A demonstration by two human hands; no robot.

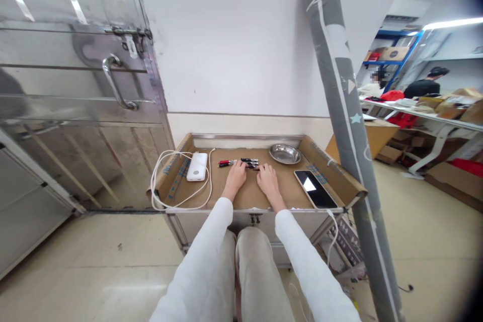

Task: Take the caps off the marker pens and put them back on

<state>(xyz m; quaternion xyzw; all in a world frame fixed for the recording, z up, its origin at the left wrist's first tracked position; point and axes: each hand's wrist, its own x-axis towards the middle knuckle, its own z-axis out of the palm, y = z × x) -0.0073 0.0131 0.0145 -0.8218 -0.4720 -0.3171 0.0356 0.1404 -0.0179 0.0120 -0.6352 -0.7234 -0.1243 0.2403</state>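
Several pens lie close together on the brown cardboard table top, among them a red pen (pixel 225 162) and a black pen (pixel 249 160). My left hand (pixel 236 174) is over the middle of the group, its fingers bent and closed down on the pens. My right hand (pixel 267 178) is at the right end of the row, with its fingertips closed at the end of a black pen (pixel 252 166). Both palms face down, and the fingers hide parts of the pens.
A white power bank (pixel 196 167) with a looped white cable (pixel 154 181) lies left. A round metal dish (pixel 285 154) and a phone (pixel 315 189) are right. Raised cardboard (pixel 332 171) borders the table (pixel 219 196). A tall grey roll (pixel 345 85) leans beside it. Two people sit far right.
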